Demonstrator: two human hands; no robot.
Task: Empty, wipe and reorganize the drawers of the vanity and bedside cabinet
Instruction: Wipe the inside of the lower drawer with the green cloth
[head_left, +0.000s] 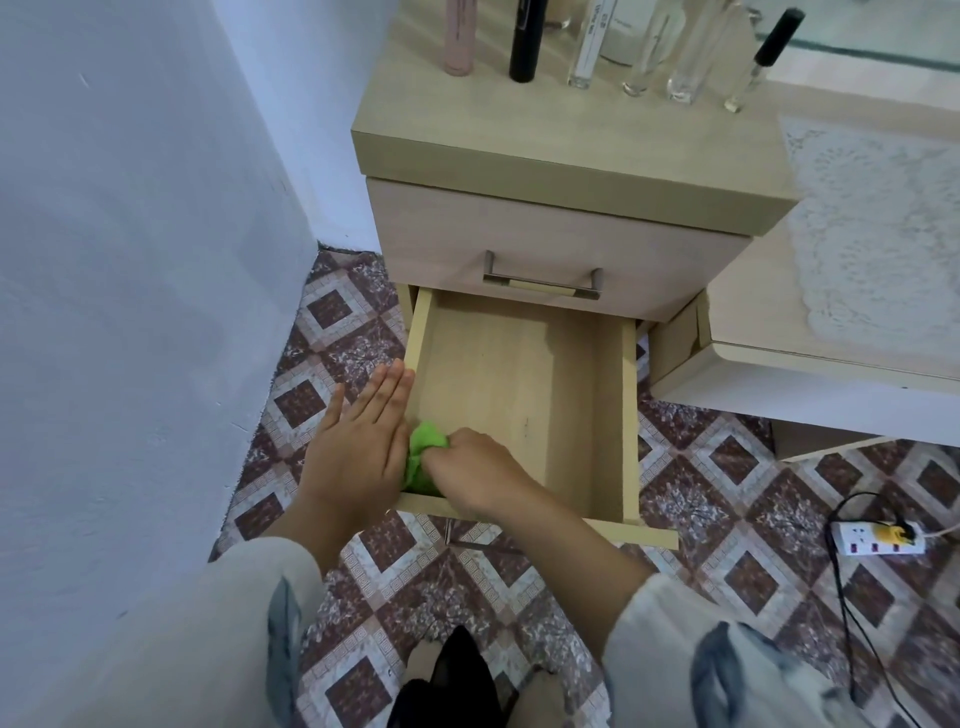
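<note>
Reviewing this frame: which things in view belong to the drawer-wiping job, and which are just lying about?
In the job:
- open lower drawer, nothing left inside but the cloth
- green cloth, gripped by the right hand in the drawer's near left corner
- left hand, flat at the drawer's left wall

Lying about:
- bottles and tubes on the cabinet top
- lace mat
- power strip

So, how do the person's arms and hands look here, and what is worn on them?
The left hand and the right hand are bare: no gloves, and no ring, watch or bracelet shows. The forearms are bare too. The left sleeve and the right sleeve are loose, of pale grey cloth with blurred blue-grey patches, and end partway up the forearm.
</note>
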